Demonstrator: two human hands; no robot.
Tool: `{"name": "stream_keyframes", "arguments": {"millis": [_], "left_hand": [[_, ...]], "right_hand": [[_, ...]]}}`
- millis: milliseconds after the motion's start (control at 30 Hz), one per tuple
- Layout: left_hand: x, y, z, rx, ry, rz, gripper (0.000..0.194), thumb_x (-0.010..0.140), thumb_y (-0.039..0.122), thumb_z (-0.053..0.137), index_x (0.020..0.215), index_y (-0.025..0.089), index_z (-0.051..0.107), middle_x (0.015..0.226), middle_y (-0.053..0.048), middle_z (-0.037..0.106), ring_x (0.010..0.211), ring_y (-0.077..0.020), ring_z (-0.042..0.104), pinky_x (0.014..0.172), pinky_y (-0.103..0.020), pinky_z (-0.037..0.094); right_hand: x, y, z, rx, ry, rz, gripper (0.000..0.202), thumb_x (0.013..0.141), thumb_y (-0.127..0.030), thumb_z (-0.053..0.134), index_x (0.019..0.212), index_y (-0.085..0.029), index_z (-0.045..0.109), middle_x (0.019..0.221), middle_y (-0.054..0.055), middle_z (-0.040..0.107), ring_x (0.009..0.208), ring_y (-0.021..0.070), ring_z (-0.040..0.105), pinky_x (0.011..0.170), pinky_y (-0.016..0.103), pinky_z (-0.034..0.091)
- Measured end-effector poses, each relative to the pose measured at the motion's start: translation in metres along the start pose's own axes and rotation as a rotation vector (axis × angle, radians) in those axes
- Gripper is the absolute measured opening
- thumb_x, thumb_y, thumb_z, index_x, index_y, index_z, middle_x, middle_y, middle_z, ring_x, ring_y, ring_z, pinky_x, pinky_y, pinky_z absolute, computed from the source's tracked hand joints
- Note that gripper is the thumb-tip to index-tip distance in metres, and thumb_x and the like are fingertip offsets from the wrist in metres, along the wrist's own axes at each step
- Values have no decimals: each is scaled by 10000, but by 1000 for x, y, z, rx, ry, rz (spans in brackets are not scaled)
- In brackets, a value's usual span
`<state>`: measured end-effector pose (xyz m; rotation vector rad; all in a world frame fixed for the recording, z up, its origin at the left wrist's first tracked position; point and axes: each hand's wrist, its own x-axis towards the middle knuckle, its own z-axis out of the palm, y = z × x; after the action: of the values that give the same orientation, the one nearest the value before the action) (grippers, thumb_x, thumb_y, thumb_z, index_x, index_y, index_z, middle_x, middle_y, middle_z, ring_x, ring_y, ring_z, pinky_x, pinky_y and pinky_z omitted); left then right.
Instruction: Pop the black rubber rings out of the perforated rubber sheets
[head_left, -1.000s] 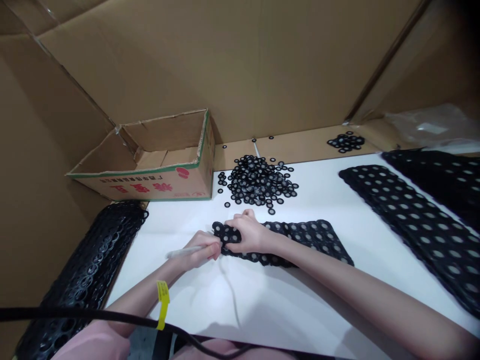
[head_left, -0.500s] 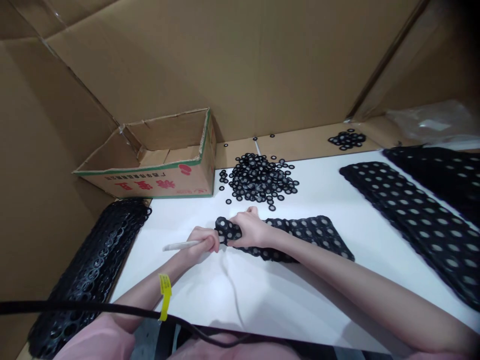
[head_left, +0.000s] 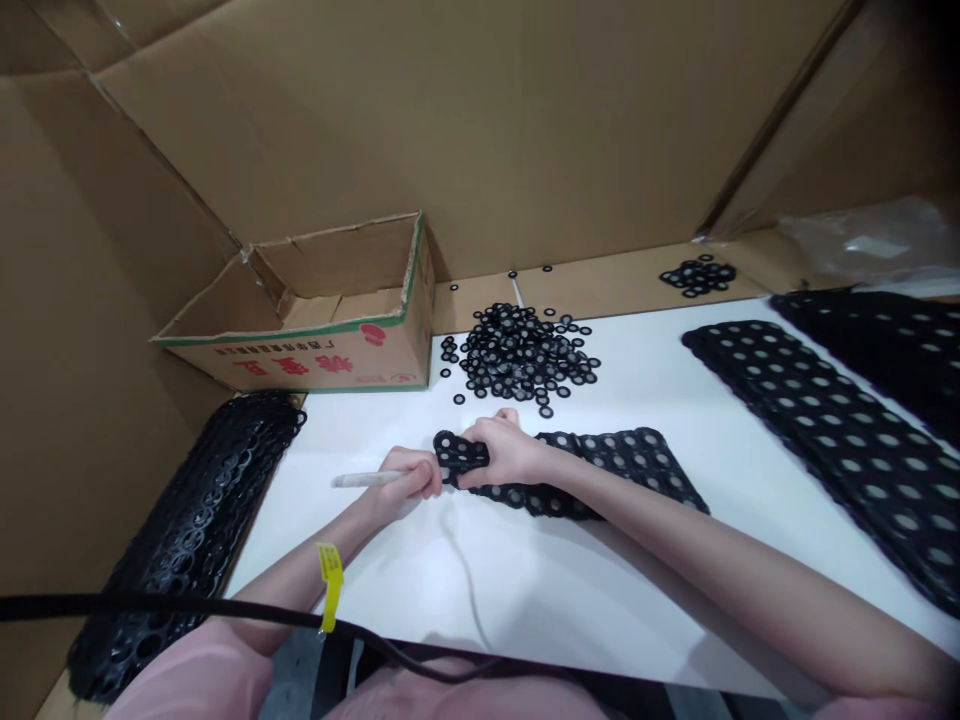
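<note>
My left hand (head_left: 409,474) is closed around a slim white pen-shaped tool (head_left: 367,480), whose blunt end points left; its other end meets the edge of a black sheet. That sheet, a black sheet of joined rings with pale centres (head_left: 630,462), lies on the white table, its left end lifted slightly. My right hand (head_left: 504,450) grips the left end of it between thumb and fingers, close to my left hand. Whether a loose ring is under the fingers is hidden. Just beyond my hands is a pile of loose black rings (head_left: 517,350).
An open cardboard box (head_left: 300,360) stands at the back left. A stack of black ring sheets (head_left: 187,530) lies at the left edge, with larger dotted sheets (head_left: 840,430) at right. A small ring heap (head_left: 697,275) sits at the back. A black cable (head_left: 225,606) crosses the foreground.
The lifted left end of the sheet is bent a little more under my right hand. The white tool has turned to lie flatter. The view has shifted slightly.
</note>
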<state>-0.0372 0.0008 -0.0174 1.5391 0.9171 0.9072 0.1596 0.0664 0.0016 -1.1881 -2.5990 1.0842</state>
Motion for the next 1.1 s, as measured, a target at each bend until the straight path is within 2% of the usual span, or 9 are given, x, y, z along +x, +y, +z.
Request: {"name": "stream_keyframes", "arguments": {"millis": [167, 367, 500, 667, 800, 1100], "left_hand": [[1, 5, 3, 60, -34, 24, 559, 896, 531, 461, 570, 97, 596, 469, -11, 471, 410, -75, 349, 420, -224, 226], [-2, 7, 2, 200, -96, 79, 507, 938, 442, 419, 608, 103, 601, 533, -25, 515, 491, -89, 438, 503, -215, 340], [-1, 8, 2, 177, -132, 101, 505, 939, 419, 421, 575, 106, 580, 497, -11, 486, 456, -79, 423, 475, -209, 325], [-2, 6, 1, 106, -131, 56, 523, 922, 447, 447, 556, 99, 583, 443, -3, 452, 391, -71, 385, 421, -212, 281], [-2, 5, -1, 90, -152, 4, 531, 910, 474, 461, 564, 94, 593, 460, -17, 484, 384, -74, 403, 404, -212, 281], [3, 13, -1, 107, -294, -48, 523, 901, 483, 472, 564, 101, 590, 466, -10, 472, 393, -73, 416, 407, -207, 303]], "right_hand": [[0, 1, 2, -10, 8, -1, 329, 610, -459, 764, 652, -169, 614, 660, -21, 579, 721, 181, 525, 787, 323, 230], [-1, 1, 3, 17, 22, -42, 291, 635, -420, 735, 639, -167, 593, 636, -34, 546, 720, 169, 508, 780, 317, 218], [-1, 3, 5, 3, 21, -75, 303, 651, -401, 711, 606, -155, 539, 595, -50, 511, 671, 147, 486, 766, 314, 207], [-1, 2, 5, 15, 21, -86, 318, 652, -403, 702, 604, -151, 514, 598, -49, 516, 676, 146, 496, 761, 314, 201], [-2, 1, 5, 4, 18, -82, 330, 651, -405, 702, 590, -148, 506, 568, -57, 493, 654, 138, 492, 757, 313, 203], [-3, 3, 8, -12, 60, -99, 277, 635, -379, 728, 612, -151, 573, 624, -24, 539, 713, 166, 503, 754, 319, 212]]}}
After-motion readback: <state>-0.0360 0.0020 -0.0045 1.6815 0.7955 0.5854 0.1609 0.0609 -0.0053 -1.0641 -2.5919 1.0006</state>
